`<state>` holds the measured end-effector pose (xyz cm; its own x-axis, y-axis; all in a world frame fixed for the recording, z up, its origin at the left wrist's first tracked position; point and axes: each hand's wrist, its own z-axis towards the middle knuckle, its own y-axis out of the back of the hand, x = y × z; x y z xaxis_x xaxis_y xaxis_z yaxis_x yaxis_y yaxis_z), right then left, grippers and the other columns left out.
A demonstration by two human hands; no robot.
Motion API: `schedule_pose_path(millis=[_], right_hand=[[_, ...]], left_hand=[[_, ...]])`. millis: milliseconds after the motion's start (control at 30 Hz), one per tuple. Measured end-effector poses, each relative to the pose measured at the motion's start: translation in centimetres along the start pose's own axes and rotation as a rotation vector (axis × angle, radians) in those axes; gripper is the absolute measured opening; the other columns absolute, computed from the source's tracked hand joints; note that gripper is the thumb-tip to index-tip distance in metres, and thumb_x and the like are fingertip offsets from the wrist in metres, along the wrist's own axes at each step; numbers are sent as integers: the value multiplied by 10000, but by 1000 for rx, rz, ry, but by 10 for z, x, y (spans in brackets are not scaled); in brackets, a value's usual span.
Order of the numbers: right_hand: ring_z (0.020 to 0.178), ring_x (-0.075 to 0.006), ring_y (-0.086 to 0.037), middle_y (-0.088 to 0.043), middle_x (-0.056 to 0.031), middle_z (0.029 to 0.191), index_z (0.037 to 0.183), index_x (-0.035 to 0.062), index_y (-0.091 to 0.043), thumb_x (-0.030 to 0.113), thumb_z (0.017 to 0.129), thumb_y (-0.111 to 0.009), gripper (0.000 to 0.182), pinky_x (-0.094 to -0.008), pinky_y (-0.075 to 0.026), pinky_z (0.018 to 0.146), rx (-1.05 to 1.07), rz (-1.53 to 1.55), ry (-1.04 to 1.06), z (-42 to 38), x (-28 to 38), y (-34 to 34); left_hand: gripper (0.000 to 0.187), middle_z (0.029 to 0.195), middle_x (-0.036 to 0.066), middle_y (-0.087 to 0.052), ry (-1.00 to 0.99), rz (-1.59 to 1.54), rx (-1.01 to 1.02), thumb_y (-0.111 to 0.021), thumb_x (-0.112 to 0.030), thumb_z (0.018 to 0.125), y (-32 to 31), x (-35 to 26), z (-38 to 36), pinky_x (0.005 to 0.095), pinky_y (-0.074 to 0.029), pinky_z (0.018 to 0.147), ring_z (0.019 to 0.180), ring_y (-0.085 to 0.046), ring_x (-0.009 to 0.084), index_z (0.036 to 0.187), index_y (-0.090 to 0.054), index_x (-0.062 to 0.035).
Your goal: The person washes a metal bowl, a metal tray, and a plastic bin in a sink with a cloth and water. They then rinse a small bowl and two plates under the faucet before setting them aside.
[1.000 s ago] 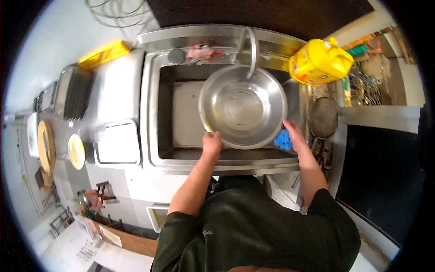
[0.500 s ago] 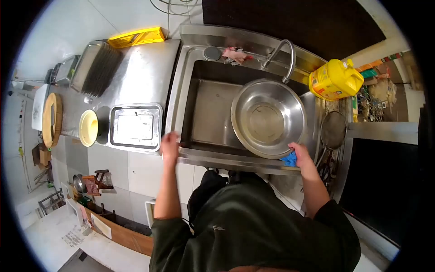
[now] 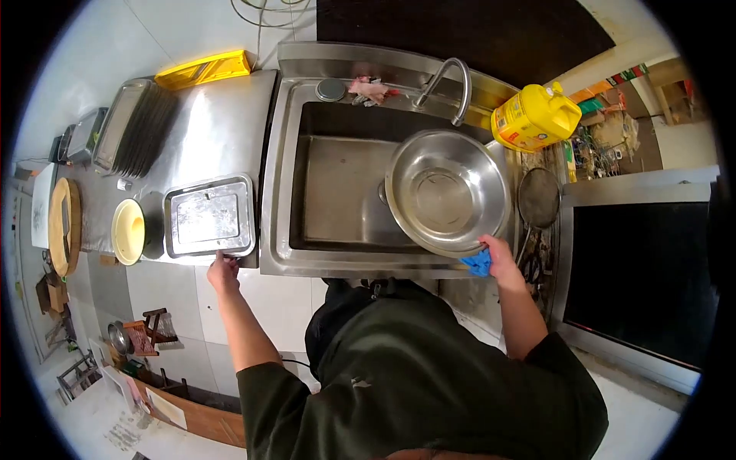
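My left hand [image 3: 224,274] is at the near edge of a shallow rectangular metal tray [image 3: 175,222], its fingers closed on the rim. The tray lies on the steel counter, holding what looks like a little liquid. My right hand [image 3: 502,261] grips the near rim of a large round steel basin [image 3: 445,203], together with a crumpled blue cloth or glove [image 3: 479,263]. The basin is tilted slightly over the right side of the sink [image 3: 337,192]. Beneath it, part of the sink floor is hidden.
A curved faucet [image 3: 465,92] rises behind the basin. To the right stand a yellow jug [image 3: 529,119] and a round strainer [image 3: 539,198]. Leftward on the counter are a cream bowl [image 3: 128,230], stacked trays [image 3: 130,126] and a round wooden board [image 3: 73,222].
My left hand has moved left from the sink's corner to the tray's near edge and closed on it. My right hand stays on the basin rim. The view has shifted right.
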<state>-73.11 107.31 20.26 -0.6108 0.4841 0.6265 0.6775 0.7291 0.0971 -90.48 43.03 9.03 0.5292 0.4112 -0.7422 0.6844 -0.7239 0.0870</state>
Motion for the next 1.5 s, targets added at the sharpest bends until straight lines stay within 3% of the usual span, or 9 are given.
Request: schedule_pose_path(millis=[567,700,900,933,1000,1067,1267,1367,1500], right_hand=[[691,-214,-613,-650,-89,843,909,-36,-628,98,754,-679,211,-360,-512,591,52,133,94,8,-32,19],[699,-212,-616,-650,-85,852,909,-40,-630,101,754,-687,217,-361,-514,600,49,143,86,11,-31,18],[706,-209,-611,-650,-77,852,879,-22,-644,118,757,-677,188,-355,-507,604,46,106,123,-2,-20,8],[707,-208,-610,-650,-77,847,873,-17,-646,125,758,-673,184,-352,-505,602,48,84,131,3,-21,11],[695,-208,-608,-649,-77,835,861,-8,-647,140,760,-668,181,-348,-500,589,31,52,110,4,-21,14],[670,-209,-603,-647,-78,821,851,-3,-646,156,759,-665,184,-347,-494,570,0,36,55,3,-17,9],[618,-227,-606,-652,-93,824,864,-1,-642,180,757,-668,211,-371,-504,551,26,-16,-42,-27,11,-12],[573,-291,-629,-631,-112,776,867,35,-621,236,743,-661,240,-460,-502,453,17,-33,37,6,-6,3],[602,-274,-627,-643,-108,806,888,26,-623,222,752,-663,242,-426,-507,492,15,16,28,-7,-3,-2]], left_hand=[[319,961,239,-593,-221,207,-155,-549,-120,879,-20,-21,-11,403,-588,552,764,-649,313,982,-492,176],[487,1104,303,-549,-314,613,-353,-602,-160,827,-10,-22,4,425,-526,794,868,-622,378,1134,-382,148],[315,833,229,-634,-359,668,-465,-591,-172,797,-15,-52,-27,423,-481,679,733,-610,325,852,-560,137],[284,626,129,-568,-394,365,-371,-574,-168,778,-16,-59,-40,397,-429,538,579,-531,224,621,-550,67],[268,601,57,-499,-332,-100,-159,-557,-172,789,6,-55,19,368,-381,464,504,-440,166,615,-524,29],[250,616,28,-479,-436,234,-263,-565,-179,812,-5,-94,-20,360,-377,463,503,-423,163,675,-503,20],[312,1019,150,-606,-379,-349,-1,-524,-130,871,-3,-174,-44,385,-529,767,906,-617,256,1089,-536,92],[344,1097,168,-591,-427,-449,116,-510,-125,895,1,-197,-57,404,-550,808,958,-622,288,1162,-489,92],[394,1162,166,-570,-457,-474,53,-516,-111,893,9,-194,-52,399,-544,840,972,-618,286,1222,-448,96]])
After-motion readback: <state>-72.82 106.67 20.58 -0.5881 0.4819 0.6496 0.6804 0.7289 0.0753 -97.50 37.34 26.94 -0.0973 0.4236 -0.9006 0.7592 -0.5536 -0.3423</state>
